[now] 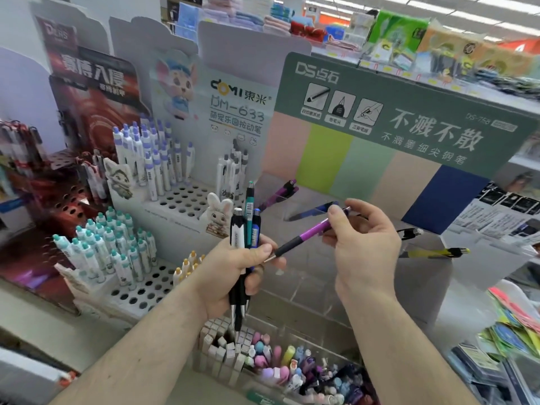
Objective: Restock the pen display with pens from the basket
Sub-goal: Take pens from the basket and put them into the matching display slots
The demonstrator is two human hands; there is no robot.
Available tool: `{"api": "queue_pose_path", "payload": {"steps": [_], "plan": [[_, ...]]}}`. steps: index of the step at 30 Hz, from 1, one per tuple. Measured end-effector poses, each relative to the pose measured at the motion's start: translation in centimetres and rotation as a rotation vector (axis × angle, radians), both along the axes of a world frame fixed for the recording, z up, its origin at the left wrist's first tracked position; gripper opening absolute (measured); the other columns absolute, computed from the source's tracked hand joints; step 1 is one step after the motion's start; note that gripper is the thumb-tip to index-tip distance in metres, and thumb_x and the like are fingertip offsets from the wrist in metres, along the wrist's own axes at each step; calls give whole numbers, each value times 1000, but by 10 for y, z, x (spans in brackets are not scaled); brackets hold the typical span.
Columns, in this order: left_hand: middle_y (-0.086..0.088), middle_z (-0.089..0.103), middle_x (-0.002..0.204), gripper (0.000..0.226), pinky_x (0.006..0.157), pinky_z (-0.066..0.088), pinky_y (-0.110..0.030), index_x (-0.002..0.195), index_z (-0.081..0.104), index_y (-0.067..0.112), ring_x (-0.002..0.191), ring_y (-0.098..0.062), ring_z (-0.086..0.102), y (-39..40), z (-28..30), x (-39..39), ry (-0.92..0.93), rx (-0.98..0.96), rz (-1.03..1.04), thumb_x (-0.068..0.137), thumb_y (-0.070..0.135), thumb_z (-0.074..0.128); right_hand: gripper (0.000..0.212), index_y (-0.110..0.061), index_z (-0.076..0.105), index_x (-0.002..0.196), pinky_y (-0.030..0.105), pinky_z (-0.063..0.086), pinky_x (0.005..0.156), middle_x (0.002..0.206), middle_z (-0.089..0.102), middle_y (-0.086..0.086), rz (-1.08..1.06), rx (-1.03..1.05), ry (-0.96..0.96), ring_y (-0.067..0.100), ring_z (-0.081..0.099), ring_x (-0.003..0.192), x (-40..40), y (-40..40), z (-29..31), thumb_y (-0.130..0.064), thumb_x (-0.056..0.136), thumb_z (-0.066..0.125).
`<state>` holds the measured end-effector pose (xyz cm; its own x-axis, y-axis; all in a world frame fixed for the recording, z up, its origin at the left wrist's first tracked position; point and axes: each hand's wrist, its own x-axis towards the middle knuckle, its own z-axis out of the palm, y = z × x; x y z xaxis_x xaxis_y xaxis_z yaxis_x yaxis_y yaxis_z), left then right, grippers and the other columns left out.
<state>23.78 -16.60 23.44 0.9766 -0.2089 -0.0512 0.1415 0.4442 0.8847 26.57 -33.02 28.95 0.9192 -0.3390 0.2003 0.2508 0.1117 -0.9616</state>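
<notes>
White pens (152, 159) beside rabbit figure (217, 213); blurred erasers (263, 358), perhaps.

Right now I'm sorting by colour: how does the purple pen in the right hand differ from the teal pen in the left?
The purple pen lies slanted, pinched alone by the right hand; the teal pen stands upright, bundled with other pens in the left hand. Purple's black grip shows; teal's is hidden. Both are slim click pens.

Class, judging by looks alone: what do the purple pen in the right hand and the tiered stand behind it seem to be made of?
Purple pen: likely glossy plastic barrel, since it glints; the black grip looks matte, perhaps rubber; the tip looks like metal.
Tiered stand: probably clear acrylic, as the pens lying in it show through its walls.
</notes>
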Motion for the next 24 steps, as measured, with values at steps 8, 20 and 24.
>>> {"api": "queue_pose_path", "payload": {"steps": [8, 20, 24], "plan": [[-4, 65, 70, 39, 40, 37, -17, 83, 65, 14, 39, -5, 41, 1, 1, 10, -76, -398, 194, 67, 47, 80, 9, -8, 67, 103, 24, 57, 60, 78, 71, 6, -42, 117, 44, 14, 69, 62, -2, 12, -7, -5, 94, 65], [1, 53, 66, 18, 40, 33, -19, 83, 53, 12, 39, -7, 37, 9, 3, 2, -39, -238, 203, 85, 21, 68, 10, -14, 69, 99, 14, 49, 71, 76, 60, -23, -250, -567, -500, -6, 59, 68, 47, 33, 19, -14, 89, 69], [0, 51, 65, 19, 41, 33, -20, 80, 53, 13, 39, -8, 38, 9, 2, 0, -37, -178, 196, 85, 20, 69, 11, -13, 72, 94, 33, 50, 73, 81, 69, -6, -156, -833, -482, 23, 64, 77, 58, 47, 2, -15, 84, 70]]}}
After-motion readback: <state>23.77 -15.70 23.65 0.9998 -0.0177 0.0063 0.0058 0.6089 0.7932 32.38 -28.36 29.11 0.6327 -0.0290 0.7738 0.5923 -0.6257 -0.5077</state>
